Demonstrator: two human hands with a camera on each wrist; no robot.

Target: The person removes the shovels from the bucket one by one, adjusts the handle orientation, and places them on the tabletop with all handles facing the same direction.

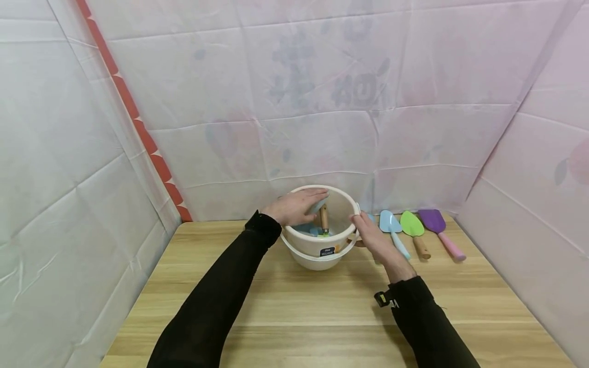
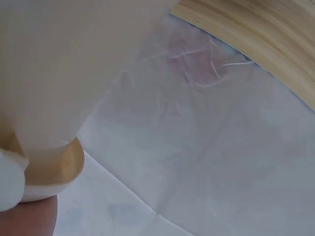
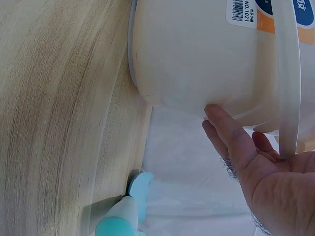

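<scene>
Wooden counter (image 1: 294, 312) carries my white bucket (image 1: 317, 255). My right hand (image 1: 377, 243) rests straight fingers (image 3: 231, 135) against its side, gripping nothing. My left hand (image 1: 296, 206) reaches over the rim, seemingly curled round a blue trowel (image 1: 317, 207). Beyond lie the teal trowel (image 1: 392, 227), green trowel (image 1: 414, 230) and purple trowel (image 1: 439, 230).

Your right wrist view catches a white sticker (image 3: 244, 13) on the white bucket (image 3: 197, 59), bearing a barcode and "NO.1021". Beside it, a blue-and-orange label (image 3: 295, 14) carries large white characters too cropped to read. Your head view's label is blurred.
</scene>
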